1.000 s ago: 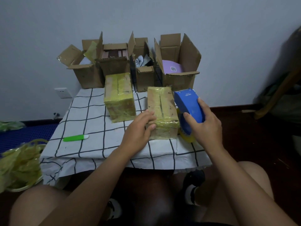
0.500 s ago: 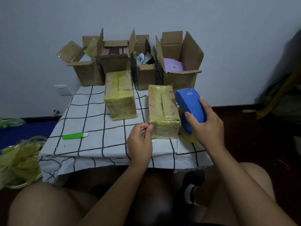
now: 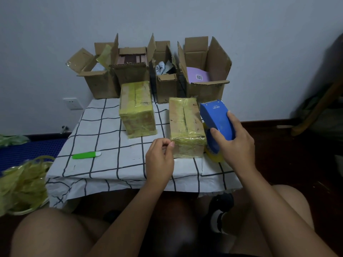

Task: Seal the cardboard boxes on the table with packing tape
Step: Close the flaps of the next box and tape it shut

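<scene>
Cardboard box (image 3: 186, 127), wrapped in yellowish tape, lies at the near right of the bench (image 3: 104, 145), with the right hand (image 3: 235, 143) clamped on the blue tape dispenser (image 3: 216, 117) against its right side. The left hand (image 3: 160, 160) sits at the box's near-left corner, fingertips pinched together, probably on a tape end too thin to confirm. Risk: the unbraced box may slide under dispenser pull, wrinkling the tape; four open boxes (image 3: 206, 88) remain behind.

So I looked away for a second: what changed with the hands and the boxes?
The left hand lifted off the near taped box and drew back to its near left corner, fingers now curled. The right hand still grips the blue tape dispenser beside that box. Both taped boxes, the open boxes and the green cutter stayed put.
</scene>
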Demonstrator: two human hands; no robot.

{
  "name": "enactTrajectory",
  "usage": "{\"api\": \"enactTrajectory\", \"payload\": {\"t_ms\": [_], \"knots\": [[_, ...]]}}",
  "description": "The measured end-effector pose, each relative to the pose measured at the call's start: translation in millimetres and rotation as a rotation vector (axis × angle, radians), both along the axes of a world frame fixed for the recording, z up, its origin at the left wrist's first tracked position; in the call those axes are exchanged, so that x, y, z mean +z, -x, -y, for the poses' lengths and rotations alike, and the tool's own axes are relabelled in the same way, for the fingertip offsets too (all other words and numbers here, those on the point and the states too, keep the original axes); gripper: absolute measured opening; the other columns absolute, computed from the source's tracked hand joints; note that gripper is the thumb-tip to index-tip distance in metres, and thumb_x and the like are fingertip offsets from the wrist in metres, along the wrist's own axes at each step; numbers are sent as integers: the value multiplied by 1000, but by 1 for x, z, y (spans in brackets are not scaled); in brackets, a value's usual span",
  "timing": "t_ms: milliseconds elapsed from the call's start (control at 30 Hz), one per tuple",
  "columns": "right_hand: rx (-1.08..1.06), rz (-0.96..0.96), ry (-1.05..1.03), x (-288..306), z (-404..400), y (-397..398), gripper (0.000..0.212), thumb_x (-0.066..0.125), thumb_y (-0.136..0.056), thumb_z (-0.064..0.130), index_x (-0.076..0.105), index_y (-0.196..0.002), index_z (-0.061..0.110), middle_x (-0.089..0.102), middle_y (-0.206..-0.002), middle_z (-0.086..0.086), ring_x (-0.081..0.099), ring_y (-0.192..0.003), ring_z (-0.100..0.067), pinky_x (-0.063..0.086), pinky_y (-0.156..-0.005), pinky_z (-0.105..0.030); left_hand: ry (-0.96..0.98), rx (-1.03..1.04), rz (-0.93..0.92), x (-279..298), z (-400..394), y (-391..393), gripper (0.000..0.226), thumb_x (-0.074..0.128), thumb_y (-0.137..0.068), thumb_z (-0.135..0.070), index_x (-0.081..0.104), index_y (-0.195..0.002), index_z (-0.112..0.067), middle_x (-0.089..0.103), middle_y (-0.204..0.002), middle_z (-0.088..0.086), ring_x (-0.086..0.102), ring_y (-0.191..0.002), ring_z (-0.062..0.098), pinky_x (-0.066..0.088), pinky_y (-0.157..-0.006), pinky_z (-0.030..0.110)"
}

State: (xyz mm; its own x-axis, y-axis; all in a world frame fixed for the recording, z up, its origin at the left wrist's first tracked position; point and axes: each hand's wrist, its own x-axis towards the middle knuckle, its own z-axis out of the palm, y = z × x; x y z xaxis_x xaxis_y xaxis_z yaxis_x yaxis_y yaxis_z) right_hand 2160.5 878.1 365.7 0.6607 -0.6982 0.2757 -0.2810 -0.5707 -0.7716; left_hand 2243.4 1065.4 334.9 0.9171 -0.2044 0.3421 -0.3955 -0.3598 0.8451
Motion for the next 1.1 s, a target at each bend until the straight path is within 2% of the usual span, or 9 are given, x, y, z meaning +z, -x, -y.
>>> {"api": "enactTrajectory", "payload": {"t_ms": [133, 267, 467, 600, 767, 867, 967, 1067, 1100], "knots": [[0, 4, 6, 1, -1, 0, 70, 65, -88, 52, 37, -150, 35, 49, -113, 9, 50, -102, -13, 42, -83, -32, -12, -46, 14, 4, -3, -2, 16, 62, -96, -28, 58, -108, -20, 57, -104, -12, 62, -85, 3, 50, -70, 19], [1, 4, 8, 1, -3, 1, 70, 66, -88, 51, 37, -150, 35, 48, -113, 9, 51, -103, -15, 45, -84, -33, -177, 10, 215, 8, 0, -8, 11, 60, -97, -17, 61, -89, -10, 49, -86, -12, 43, -69, 4, 29, -58, 19], [-7, -4, 2, 2, -4, -1, 71, 67, -87, 52, 37, -150, 37, 55, -120, 3, 50, -105, -15, 43, -85, -33, -243, 38, 130, 13, 4, -9, 21, 54, -100, -22, 45, -81, -19, 41, -76, -13, 40, -64, 10, 27, -57, 29], [0, -1, 8, 1, -2, 0, 71, 66, -88, 52, 36, -151, 37, 56, -124, 1, 48, -104, -12, 41, -84, -31, -270, -44, 175, 16, -6, -11, 15, 56, -99, -27, 51, -88, -17, 47, -88, -10, 47, -76, 10, 30, -61, 26], [2, -8, 5, 2, -3, 1, 71, 65, -88, 52, 35, -151, 38, 52, -118, 5, 48, -103, -12, 40, -84, -31, -246, -206, 247, 13, -15, -26, 19, 67, -92, -22, 66, -111, -19, 46, -127, 0, 47, -113, 15, 44, -81, 30], [-7, -7, 5, 3, -4, 1, 71, 66, -88, 52, 36, -150, 38, 49, -113, 8, 47, -102, -11, 39, -84, -30, -221, -219, 305, 12, -12, -36, 7, 69, -88, -8, 71, -92, -13, 56, -116, 1, 47, -111, 21, 42, -87, 34], [-9, -14, 7, 4, -4, 3, 71, 65, -88, 52, 36, -151, 37, 48, -111, 7, 47, -100, -12, 39, -84, -31, -235, -241, 355, 15, -7, -39, 14, 66, -84, 2, 63, -82, -11, 61, -98, -4, 44, -104, 16, 44, -87, 39], [-6, -12, 1, 4, -4, 3, 71, 65, -88, 52, 35, -151, 38, 49, -111, 7, 47, -101, -13, 39, -84, -31, -286, -259, 413, 17, -5, -38, 1, 63, -87, -11, 64, -87, -13, 61, -102, -3, 45, -106, 18, 44, -89, 42], [-6, -14, -3, 4, -4, 3, 71, 65, -87, 52, 35, -151, 38, 49, -111, 6, 48, -101, -13, 40, -84, -31, -308, -254, 425, 18, -5, -37, 9, 60, -88, -20, 65, -92, -14, 60, -106, -2, 46, -108, 18, 44, -91, 42]]}}
